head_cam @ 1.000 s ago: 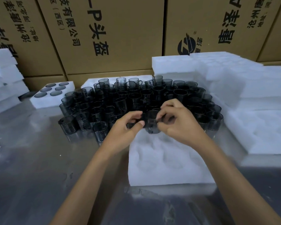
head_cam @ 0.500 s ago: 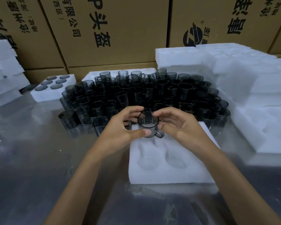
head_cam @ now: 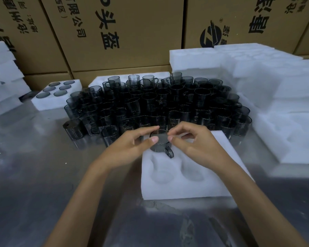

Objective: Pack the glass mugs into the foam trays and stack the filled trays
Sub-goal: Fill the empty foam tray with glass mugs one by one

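Observation:
A dark smoked-glass mug [head_cam: 160,145] hangs just above the far left of a white foam tray [head_cam: 189,189], its handle pointing toward me. My left hand [head_cam: 130,148] pinches the mug's rim from the left with thumb and forefinger. My right hand [head_cam: 191,145] pinches the rim from the right. The tray lies on the table in front of me, with two hollow pockets showing. Behind it stands a dense crowd of the same glass mugs [head_cam: 159,102].
A filled foam tray [head_cam: 46,104] with several mugs sits at the back left. Stacks of white foam trays [head_cam: 275,90] line the right side, and more foam [head_cam: 2,82] is piled at the far left. Cardboard boxes [head_cam: 125,32] wall the back. The metal table [head_cam: 34,175] is shiny.
Both hands drew one mug out of the crowd toward me and turned it rim-up over the tray's far end, handle toward me. The view has tilted down slightly.

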`<action>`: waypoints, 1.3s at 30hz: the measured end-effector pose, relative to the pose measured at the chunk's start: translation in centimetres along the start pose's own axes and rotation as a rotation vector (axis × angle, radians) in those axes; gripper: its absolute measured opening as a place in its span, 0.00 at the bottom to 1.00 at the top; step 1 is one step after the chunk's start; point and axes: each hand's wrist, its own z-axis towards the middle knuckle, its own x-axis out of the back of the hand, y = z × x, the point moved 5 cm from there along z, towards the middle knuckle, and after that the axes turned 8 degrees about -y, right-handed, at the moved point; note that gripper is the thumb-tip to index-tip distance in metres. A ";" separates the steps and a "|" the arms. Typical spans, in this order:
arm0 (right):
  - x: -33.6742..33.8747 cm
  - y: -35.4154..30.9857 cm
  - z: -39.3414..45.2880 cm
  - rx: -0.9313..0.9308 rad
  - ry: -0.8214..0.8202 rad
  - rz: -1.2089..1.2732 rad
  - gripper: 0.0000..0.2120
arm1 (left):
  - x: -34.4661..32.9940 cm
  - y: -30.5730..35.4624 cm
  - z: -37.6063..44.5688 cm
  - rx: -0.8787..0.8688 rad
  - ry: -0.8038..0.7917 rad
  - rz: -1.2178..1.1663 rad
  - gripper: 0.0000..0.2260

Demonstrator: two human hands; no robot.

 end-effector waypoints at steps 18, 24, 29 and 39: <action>-1.0 -0.3 0.3 -0.074 -0.107 -0.342 0.11 | -0.3 -1.1 0.7 0.035 0.224 -0.069 0.16; -3.3 -1.3 2.1 -0.096 -0.136 -0.338 0.11 | 1.5 -1.3 0.0 0.083 0.423 0.003 0.15; -3.3 -1.1 2.3 -0.107 -0.096 -0.314 0.08 | 5.7 -2.3 -2.0 0.087 0.761 0.065 0.17; -2.9 -0.3 2.0 -0.133 -0.071 -0.155 0.06 | 6.5 -8.1 -1.9 0.436 0.613 -0.042 0.33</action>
